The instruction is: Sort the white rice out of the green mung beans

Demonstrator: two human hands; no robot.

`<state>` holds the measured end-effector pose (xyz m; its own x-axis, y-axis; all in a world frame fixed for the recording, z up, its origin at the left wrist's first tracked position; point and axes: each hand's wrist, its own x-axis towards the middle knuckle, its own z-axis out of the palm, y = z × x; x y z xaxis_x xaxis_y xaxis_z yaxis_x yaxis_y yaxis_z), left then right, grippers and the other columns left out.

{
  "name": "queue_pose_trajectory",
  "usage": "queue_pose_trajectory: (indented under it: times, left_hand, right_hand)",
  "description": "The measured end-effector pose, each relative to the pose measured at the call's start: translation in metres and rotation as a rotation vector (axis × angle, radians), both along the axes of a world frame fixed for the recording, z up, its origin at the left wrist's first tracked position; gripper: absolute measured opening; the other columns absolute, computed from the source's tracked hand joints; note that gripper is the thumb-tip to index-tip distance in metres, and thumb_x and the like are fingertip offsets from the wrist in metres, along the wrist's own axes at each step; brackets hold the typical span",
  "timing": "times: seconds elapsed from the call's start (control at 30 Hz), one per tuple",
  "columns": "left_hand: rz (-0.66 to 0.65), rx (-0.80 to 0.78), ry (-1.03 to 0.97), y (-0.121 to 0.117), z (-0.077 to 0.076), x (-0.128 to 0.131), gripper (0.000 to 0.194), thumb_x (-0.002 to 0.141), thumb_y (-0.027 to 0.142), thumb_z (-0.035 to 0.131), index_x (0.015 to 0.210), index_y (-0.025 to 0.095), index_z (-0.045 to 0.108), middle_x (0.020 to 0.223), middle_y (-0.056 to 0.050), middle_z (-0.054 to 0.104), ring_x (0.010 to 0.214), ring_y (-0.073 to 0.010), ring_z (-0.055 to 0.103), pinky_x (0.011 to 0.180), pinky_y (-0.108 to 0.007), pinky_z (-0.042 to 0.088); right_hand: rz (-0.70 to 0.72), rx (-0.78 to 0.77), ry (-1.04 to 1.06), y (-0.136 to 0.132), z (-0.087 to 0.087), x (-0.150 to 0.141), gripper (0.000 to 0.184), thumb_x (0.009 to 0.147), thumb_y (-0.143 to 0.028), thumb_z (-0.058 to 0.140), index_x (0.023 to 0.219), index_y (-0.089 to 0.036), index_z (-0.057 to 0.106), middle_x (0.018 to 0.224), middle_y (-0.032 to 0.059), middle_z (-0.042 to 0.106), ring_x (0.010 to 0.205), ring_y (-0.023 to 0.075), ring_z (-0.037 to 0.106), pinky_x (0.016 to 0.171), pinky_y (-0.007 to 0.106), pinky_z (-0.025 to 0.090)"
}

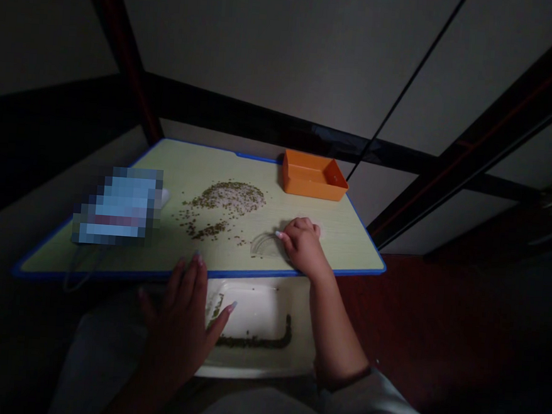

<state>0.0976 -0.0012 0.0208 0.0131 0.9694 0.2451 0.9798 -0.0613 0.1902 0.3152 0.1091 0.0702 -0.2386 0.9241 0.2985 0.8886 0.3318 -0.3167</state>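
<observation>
**Nearest, below the tabletop's edge:** a white plastic tray (255, 374), its inner floor holding a band of small green-brown beans (253, 339) along the near wall and up one side, with a few strays on the floor.

**Left hand** (177, 332): spread, fingers apart and pointing up, over the tray's left corner and just short of the tabletop's near edge, holding nothing.

**Right hand** (304, 247): resting on the tabletop, fingers curled and bunched, the index fingertip (278, 234) touching a curved piece of clear plastic (266, 245) lying just beside it. Whether the hand grips the piece cannot be told.

**Tabletop** (198, 170): pale yellow-green board with a blue edging. Beyond the hands lies a loose spread of the same beans (224, 203), thick in an arc around a pale patch of grains and thinning toward the near side.

**Left of the spread:** a blue object (120, 205), too blurred to identify.

**Far edge:** an orange rectangular plastic tray (313, 175), its inside showing only bare orange.
</observation>
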Motion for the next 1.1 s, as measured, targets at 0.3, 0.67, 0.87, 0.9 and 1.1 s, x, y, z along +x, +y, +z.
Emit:
queue_pose_trajectory:
  times: [0.3, 0.67, 0.87, 0.9, 1.1]
  left_hand:
    - [-0.005, -0.025, -0.006, -0.001, 0.001, -0.001, 0.074, 0.089, 0.045, 0.029, 0.149, 0.010, 0.004, 0.158, -0.018, 0.023, 0.147, -0.0308, 0.013, 0.113, -0.071, 0.003]
    - [-0.024, -0.064, -0.008, -0.001, 0.004, -0.004, 0.075, 0.089, 0.047, 0.030, 0.149, 0.009, 0.004, 0.159, -0.018, 0.019, 0.147, -0.0327, 0.013, 0.111, -0.073, 0.004]
    - [-0.012, -0.001, -0.016, -0.001, -0.001, -0.003, 0.075, 0.089, 0.046, 0.030, 0.149, 0.011, 0.002, 0.158, -0.017, 0.024, 0.147, -0.0318, 0.016, 0.112, -0.072, 0.005]
    - [-0.008, 0.012, -0.019, -0.001, -0.001, -0.003, 0.075, 0.089, 0.046, 0.030, 0.149, 0.012, 0.002, 0.157, -0.017, 0.026, 0.147, -0.0318, 0.016, 0.112, -0.072, 0.005]
    - [-0.025, 0.028, 0.006, 0.000, -0.005, -0.005, 0.075, 0.089, 0.045, 0.030, 0.149, 0.012, -0.001, 0.156, -0.018, 0.027, 0.146, -0.0328, 0.017, 0.111, -0.073, 0.008]
  right_hand:
    - [0.189, -0.037, 0.013, -0.003, -0.001, -0.009, 0.025, 0.095, -0.033, 0.052, 0.081, -0.018, 0.067, 0.097, 0.0056, 0.061, 0.101, 0.0197, 0.047, 0.086, 0.034, 0.028]
    - [0.272, -0.089, 0.049, -0.005, 0.001, -0.008, 0.024, 0.095, -0.029, 0.051, 0.079, -0.018, 0.065, 0.095, 0.0036, 0.061, 0.100, 0.0181, 0.047, 0.087, 0.032, 0.029]
    - [0.028, 0.027, 0.160, -0.003, 0.004, 0.000, 0.029, 0.096, -0.030, 0.047, 0.073, -0.018, 0.061, 0.090, 0.0048, 0.061, 0.095, 0.0186, 0.048, 0.085, 0.032, 0.032]
    - [-0.021, 0.050, 0.174, -0.003, 0.004, 0.002, 0.029, 0.096, -0.030, 0.047, 0.072, -0.018, 0.060, 0.088, 0.0050, 0.060, 0.094, 0.0189, 0.048, 0.085, 0.032, 0.033]
    - [0.130, 0.038, 0.174, -0.004, 0.002, 0.002, 0.033, 0.096, -0.031, 0.046, 0.069, -0.018, 0.059, 0.086, 0.0045, 0.060, 0.091, 0.0178, 0.050, 0.082, 0.031, 0.034]
